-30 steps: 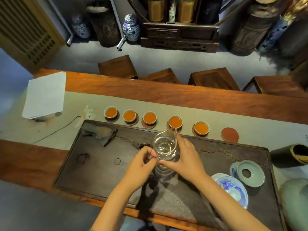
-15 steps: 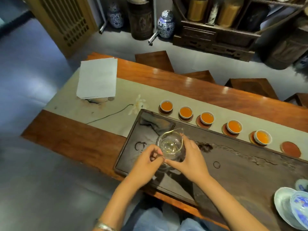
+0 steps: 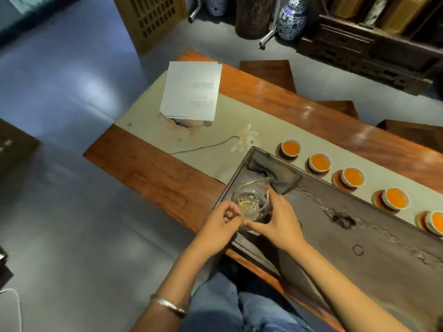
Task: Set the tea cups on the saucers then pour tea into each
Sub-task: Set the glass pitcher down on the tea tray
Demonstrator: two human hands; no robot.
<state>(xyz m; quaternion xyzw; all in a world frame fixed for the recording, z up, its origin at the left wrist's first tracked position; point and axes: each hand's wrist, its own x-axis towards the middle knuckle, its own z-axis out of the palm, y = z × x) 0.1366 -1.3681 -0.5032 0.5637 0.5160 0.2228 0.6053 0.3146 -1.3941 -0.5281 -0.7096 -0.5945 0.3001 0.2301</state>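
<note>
A clear glass pitcher (image 3: pixel 251 202), nearly empty, stands at the left end of the dark tea tray (image 3: pixel 359 236). My right hand (image 3: pixel 278 221) wraps its right side and base. My left hand (image 3: pixel 220 228) touches its left side with pinched fingertips. Several white tea cups full of orange tea sit on brown saucers in a row behind the tray: the leftmost cup (image 3: pixel 290 147), then cups (image 3: pixel 320 162), (image 3: pixel 353 177), (image 3: pixel 395 198), and one cut by the right edge (image 3: pixel 435 221).
A dark folded cloth (image 3: pixel 275 172) lies in the tray's far left corner, just behind the pitcher. White papers (image 3: pixel 191 91) rest on the beige runner (image 3: pixel 153 125) of the wooden table (image 3: pixel 148 166). Wooden stools (image 3: pixel 266 73) stand beyond the table.
Both hands have carried the pitcher leftward along the tray to its left end. The view has swung left, and the bowls at the tray's right end have left the frame.
</note>
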